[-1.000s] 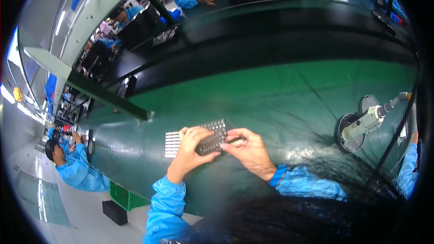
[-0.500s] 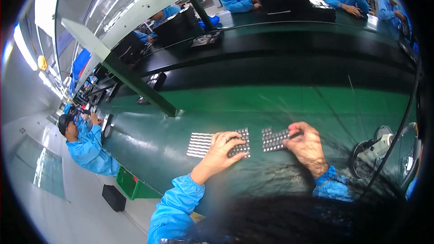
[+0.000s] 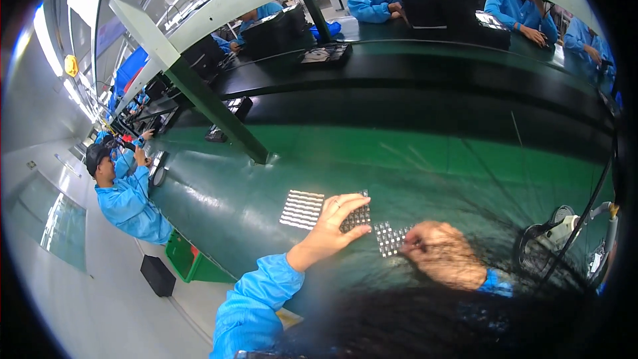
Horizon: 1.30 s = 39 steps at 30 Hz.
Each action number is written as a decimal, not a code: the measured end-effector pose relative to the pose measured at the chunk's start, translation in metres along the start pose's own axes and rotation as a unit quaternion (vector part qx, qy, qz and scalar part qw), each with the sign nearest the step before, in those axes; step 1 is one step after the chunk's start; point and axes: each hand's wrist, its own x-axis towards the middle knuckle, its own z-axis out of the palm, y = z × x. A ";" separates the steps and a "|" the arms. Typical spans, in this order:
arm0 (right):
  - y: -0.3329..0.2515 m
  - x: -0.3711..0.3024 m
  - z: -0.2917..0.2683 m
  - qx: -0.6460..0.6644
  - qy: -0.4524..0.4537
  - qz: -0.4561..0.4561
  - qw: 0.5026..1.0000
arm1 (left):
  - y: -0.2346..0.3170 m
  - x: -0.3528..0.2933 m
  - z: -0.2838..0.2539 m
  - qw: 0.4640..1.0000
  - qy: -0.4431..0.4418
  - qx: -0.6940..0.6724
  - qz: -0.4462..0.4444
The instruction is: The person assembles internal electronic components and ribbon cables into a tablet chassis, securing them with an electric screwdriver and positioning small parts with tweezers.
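Observation:
My left hand (image 3: 330,229) rests over a dark panel (image 3: 359,217) patterned with small squares, its thumb and fingers spread apart. Part of that panel is hidden under the fingers. Just left of it lies a sheet of pale, shiny wavy strips (image 3: 302,209). With its fingertips pinched together, my right hand (image 3: 444,252) holds the edge of a second dark panel (image 3: 388,238) dotted with small silvery squares. This panel is close to the right of the first one. Loose dark hairs partly cover the right hand.
A round magnifier-like lamp (image 3: 541,246) on a jointed arm stands at the right of the green table (image 3: 219,206). A slanted green post (image 3: 212,110) rises ahead. Co-workers in blue sit across the bench by black stacked trays (image 3: 422,6); another person (image 3: 126,193) is at left.
My right hand has brought its panel nearer to me and leftward, closer to the other panel, and turned it. My left fingers have straightened, with the thumb spread. The view has shifted slightly.

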 end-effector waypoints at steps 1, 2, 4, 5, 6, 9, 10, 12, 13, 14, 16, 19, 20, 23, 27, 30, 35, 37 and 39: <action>-0.003 0.000 0.003 0.049 -0.062 -0.058 0.995 | 0.006 0.000 0.001 0.998 0.011 -0.049 0.025; -0.010 0.003 0.003 0.083 -0.123 -0.091 0.985 | 0.009 0.000 0.002 0.994 0.022 -0.098 0.049; -0.022 0.009 0.002 0.088 -0.142 -0.088 0.982 | -0.001 -0.007 0.004 0.990 -0.013 -0.109 0.094; -0.025 0.010 0.002 0.095 -0.162 -0.087 0.978 | -0.005 -0.011 0.004 0.983 -0.048 -0.116 0.137; -0.021 0.010 0.010 0.099 -0.123 -0.110 0.981 | -0.002 -0.011 0.004 0.980 -0.039 -0.139 0.137; -0.019 0.021 0.024 0.111 -0.115 -0.167 0.973 | -0.015 -0.026 0.010 0.979 -0.022 -0.174 0.100; -0.021 0.017 0.024 0.101 -0.076 -0.168 0.978 | -0.014 -0.017 0.010 0.981 -0.004 -0.151 0.120; -0.032 0.011 0.019 0.098 -0.021 -0.151 0.983 | -0.011 -0.002 -0.005 0.983 0.069 -0.082 0.147; -0.022 0.005 0.034 0.204 0.014 -0.103 0.974 | -0.007 -0.003 -0.021 0.978 0.124 -0.038 0.165; -0.026 0.003 0.036 0.187 0.028 -0.100 0.977 | -0.004 -0.009 -0.038 0.974 0.180 -0.067 0.123; -0.035 0.011 0.046 0.176 0.027 -0.142 0.974 | -0.007 -0.054 -0.080 0.930 0.354 -0.079 0.063; -0.050 0.009 0.058 0.132 -0.007 -0.207 0.969 | -0.020 -0.137 -0.151 0.801 0.597 -0.001 0.040; -0.053 0.006 0.062 0.120 -0.047 -0.222 0.966 | -0.022 -0.164 -0.181 0.768 0.635 0.083 0.026; 0.006 -0.013 0.108 0.158 -0.249 -0.035 0.955 | -0.061 -0.214 -0.246 0.666 0.729 0.135 -0.084; -0.097 -0.036 0.083 0.113 -0.268 -0.188 0.938 | -0.181 -0.336 -0.296 0.614 0.711 0.157 -0.305; -0.099 -0.076 0.097 0.150 -0.295 -0.240 0.912 | -0.254 -0.520 -0.274 0.412 0.576 0.279 -0.649; -0.059 -0.139 0.164 0.157 -0.266 -0.179 0.934 | -0.214 -0.475 -0.128 0.321 0.670 0.253 -0.620; -0.056 -0.141 0.191 0.154 -0.241 -0.153 0.946 | -0.191 -0.417 -0.100 0.387 0.754 0.165 -0.504; -0.049 -0.140 0.203 0.047 -0.073 -0.136 0.987 | -0.124 -0.330 -0.107 0.507 0.802 0.071 -0.308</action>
